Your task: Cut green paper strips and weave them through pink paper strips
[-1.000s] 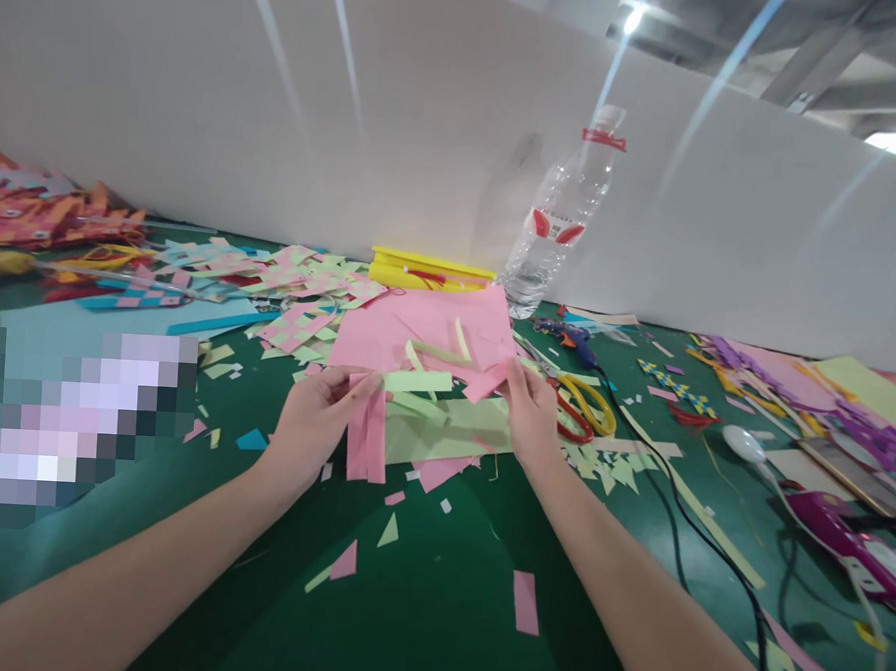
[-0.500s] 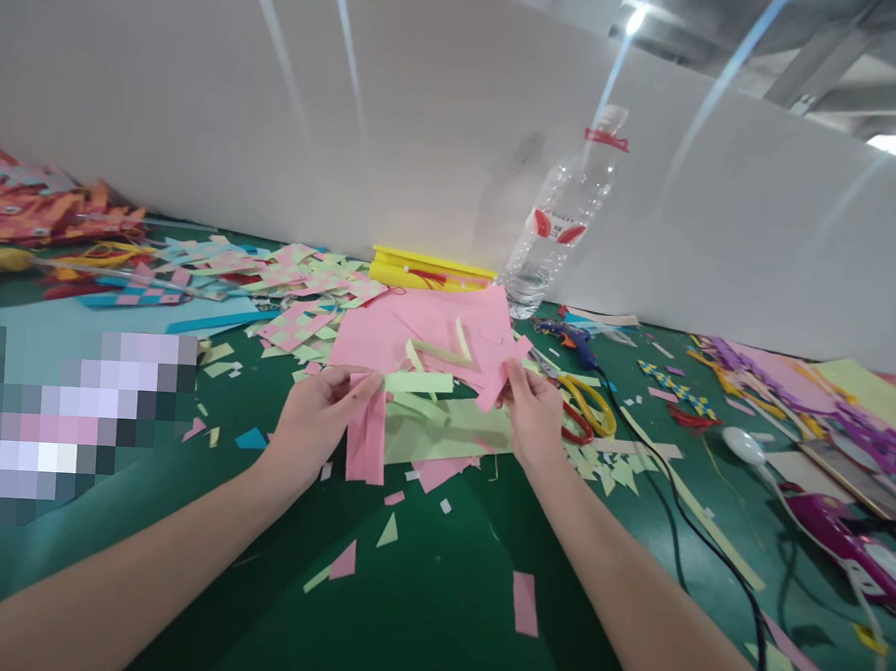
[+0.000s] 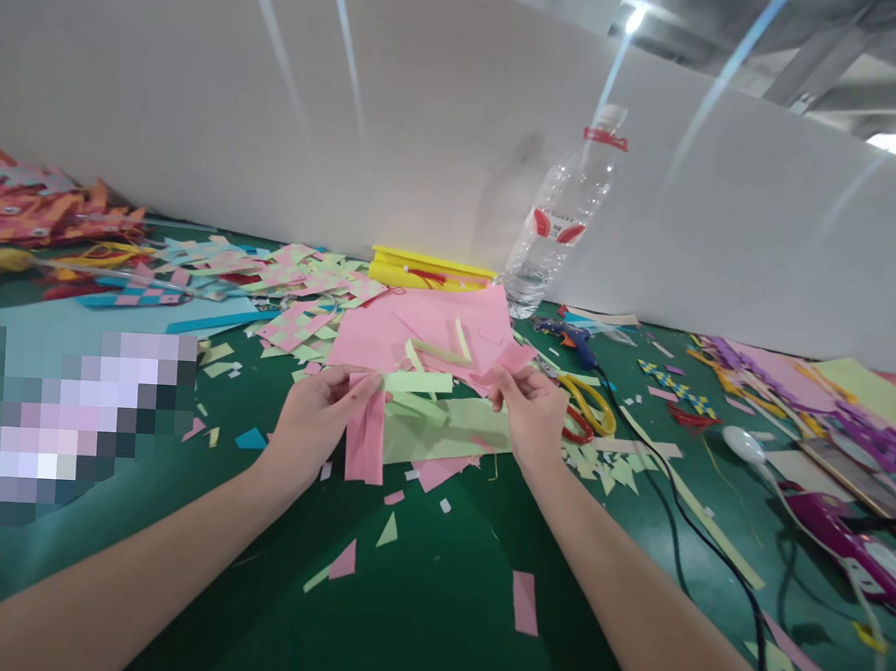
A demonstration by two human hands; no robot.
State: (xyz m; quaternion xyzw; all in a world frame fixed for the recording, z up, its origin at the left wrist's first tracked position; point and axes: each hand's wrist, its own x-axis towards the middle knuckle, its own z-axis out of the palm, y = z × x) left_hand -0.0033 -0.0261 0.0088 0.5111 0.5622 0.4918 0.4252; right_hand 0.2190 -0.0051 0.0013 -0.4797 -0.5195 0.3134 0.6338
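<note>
My left hand pinches pink and green paper strips where they cross. The pink strips hang down from the fingers, and a pale green strip sticks out to the right. My right hand is closed on another pink paper strip, whose end shows above the fingers. Between the hands, a pink sheet lies on the table with a folded light green strip on it. Nearer me is a green paper sheet, partly under the strips.
A clear plastic bottle leans against the white partition. Right of my right hand lie yellow-handled scissors, a blue glue gun and a black cable. Woven paper pieces pile up at the back left. Paper scraps litter the green table.
My right hand has turned and curled its fingers, so its pink strip now points up and to the right instead of hanging down. My left hand has hardly moved.
</note>
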